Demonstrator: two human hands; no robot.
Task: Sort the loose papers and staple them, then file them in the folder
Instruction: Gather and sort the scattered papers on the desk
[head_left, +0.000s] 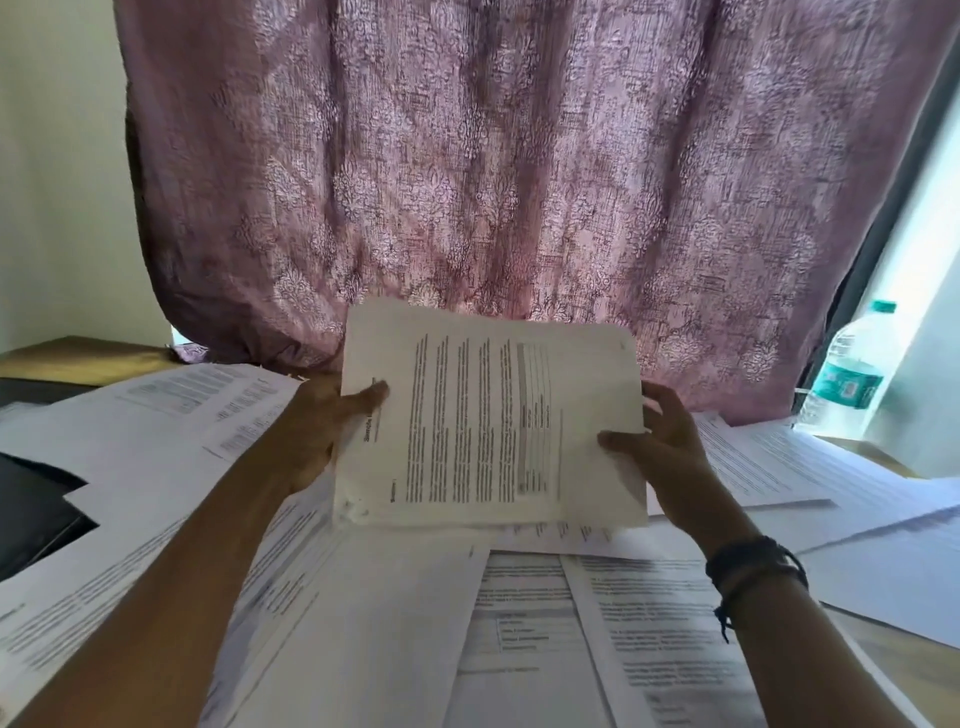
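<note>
**A:** From the head camera, where are the papers that matter?

**B:** A stack of papers (488, 415) is held up in the middle, in front of the curtain (519, 156). It is tilted so the printed face looks back at the person. The left hand (332, 431) grips its left edge, thumb on the front and the other fingers hidden behind. The right hand (665, 457) grips the right edge, with the thumb on the front low down and the fingers curled round the side higher up.

**A:** Which way does it lie?

**B:** The long side runs across, from one hand to the other, and the lines of print run up and down the picture, so the page is turned sideways. The bottom edge hangs right above the loose sheets (363, 623) spread over the table (78, 358). I can't tell if it touches them.

**A:** So what does the next move turn on?

**B:** My guess is squaring the stack. The low edge faces straight down at the table, and both hands are equally near, one on each short side.

**A:** And the folder and stapler?

**B:** A dark flat thing (31, 514) lies at the far left, nearer the left hand. It may be the folder, but I can't be sure. No stapler shows. A water bottle (852, 374) stands far right.
</note>
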